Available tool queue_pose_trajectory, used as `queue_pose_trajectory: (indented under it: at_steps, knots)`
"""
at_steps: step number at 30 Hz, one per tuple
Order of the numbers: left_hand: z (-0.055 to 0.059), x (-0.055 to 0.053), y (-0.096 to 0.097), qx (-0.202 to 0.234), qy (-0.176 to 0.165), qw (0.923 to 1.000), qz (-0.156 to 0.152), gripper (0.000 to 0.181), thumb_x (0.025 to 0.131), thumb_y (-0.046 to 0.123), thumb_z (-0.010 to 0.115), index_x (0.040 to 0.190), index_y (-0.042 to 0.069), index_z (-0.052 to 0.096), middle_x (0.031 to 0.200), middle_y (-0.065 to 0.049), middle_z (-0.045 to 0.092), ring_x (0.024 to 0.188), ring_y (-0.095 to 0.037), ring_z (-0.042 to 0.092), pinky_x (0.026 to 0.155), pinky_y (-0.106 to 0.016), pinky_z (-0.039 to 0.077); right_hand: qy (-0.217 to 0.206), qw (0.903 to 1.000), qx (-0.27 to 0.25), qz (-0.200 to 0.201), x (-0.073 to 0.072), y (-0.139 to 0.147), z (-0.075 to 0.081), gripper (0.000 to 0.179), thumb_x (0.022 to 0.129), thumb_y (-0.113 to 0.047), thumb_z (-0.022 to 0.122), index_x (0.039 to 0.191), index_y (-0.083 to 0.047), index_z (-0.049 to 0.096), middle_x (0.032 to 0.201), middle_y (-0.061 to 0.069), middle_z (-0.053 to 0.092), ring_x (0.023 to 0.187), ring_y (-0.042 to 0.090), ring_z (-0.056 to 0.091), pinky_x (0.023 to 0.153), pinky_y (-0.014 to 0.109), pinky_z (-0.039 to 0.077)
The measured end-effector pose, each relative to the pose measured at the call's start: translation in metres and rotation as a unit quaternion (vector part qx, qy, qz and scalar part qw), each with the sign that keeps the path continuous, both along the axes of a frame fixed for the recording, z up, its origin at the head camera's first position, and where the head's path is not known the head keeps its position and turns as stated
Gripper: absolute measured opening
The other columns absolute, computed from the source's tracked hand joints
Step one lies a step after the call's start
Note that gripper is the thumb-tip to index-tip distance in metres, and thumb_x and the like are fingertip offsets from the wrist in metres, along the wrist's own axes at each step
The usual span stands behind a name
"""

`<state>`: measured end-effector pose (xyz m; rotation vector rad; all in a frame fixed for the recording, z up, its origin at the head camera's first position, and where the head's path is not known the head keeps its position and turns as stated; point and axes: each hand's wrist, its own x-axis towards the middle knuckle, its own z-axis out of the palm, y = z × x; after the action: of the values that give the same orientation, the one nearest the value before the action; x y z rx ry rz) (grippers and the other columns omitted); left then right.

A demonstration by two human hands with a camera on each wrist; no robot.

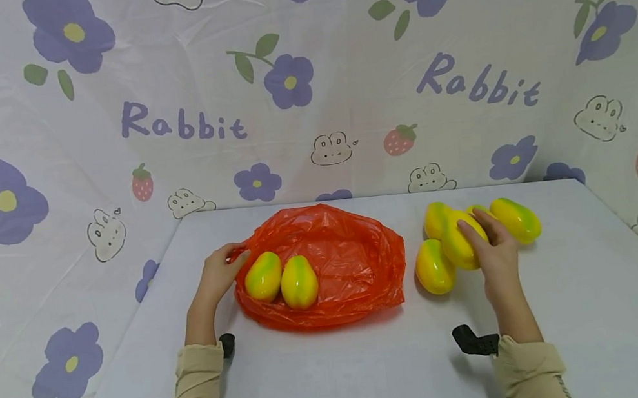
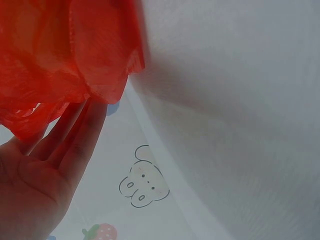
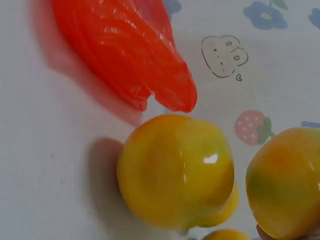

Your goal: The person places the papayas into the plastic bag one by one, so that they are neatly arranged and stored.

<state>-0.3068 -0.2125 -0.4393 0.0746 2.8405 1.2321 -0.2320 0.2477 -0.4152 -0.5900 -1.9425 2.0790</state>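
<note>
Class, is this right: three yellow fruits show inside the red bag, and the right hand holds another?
The count is wrong: the head view shows two yellow fruits inside the red bag, not three. The right hand does hold another fruit.

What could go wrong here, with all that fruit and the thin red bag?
The held fruit looks smooth and shiny, so it might slip from the right hand. Moving it could knock the nearby front fruit and set it rolling. The red bag looks soft: without the left hand at its edge, the rim might sag over the two fruits inside.
</note>
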Motion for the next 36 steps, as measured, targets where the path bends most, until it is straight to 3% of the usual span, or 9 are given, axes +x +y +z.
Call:
queue_pose_trajectory:
  at_steps: [21, 29, 36]
  knots:
    - [0.0, 0.001, 0.0, 0.006, 0.008, 1.0, -0.001, 0.046, 0.101, 0.034, 0.051, 0.14, 0.009, 0.051, 0.142, -0.02, 0.052, 0.128, -0.037, 0.049, 0.106, -0.053, 0.046, 0.024, 0.9971, 0.035, 0.064, -0.018, -0.06, 0.007, 0.059, 0.092, -0.037, 0.066, 0.146, -0.024, 0.046, 0.154, -0.004, 0.043, 0.14, 0.016, 0.039, 0.12, 0.034, 0.032]
    - [0.0, 0.0, -0.001, 0.002, 0.012, 0.9999, -0.001, 0.046, 0.101, 0.033, 0.051, 0.14, 0.009, 0.051, 0.141, -0.02, 0.052, 0.128, -0.037, 0.049, 0.107, -0.053, 0.045, 0.024, 0.9927, 0.048, 0.108, -0.023, -0.086, 0.003, 0.06, 0.093, -0.039, 0.065, 0.147, -0.022, 0.044, 0.154, -0.003, 0.042, 0.141, 0.016, 0.039, 0.119, 0.033, 0.033]
    - [0.001, 0.001, 0.0, 0.005, 0.01, 0.9999, 0.001, 0.045, 0.101, 0.033, 0.052, 0.139, 0.009, 0.052, 0.141, -0.019, 0.053, 0.129, -0.037, 0.049, 0.107, -0.053, 0.045, 0.023, 0.9906, 0.053, 0.124, -0.024, -0.107, -0.004, 0.061, 0.092, -0.039, 0.066, 0.147, -0.021, 0.044, 0.153, -0.001, 0.044, 0.141, 0.017, 0.039, 0.119, 0.036, 0.033]
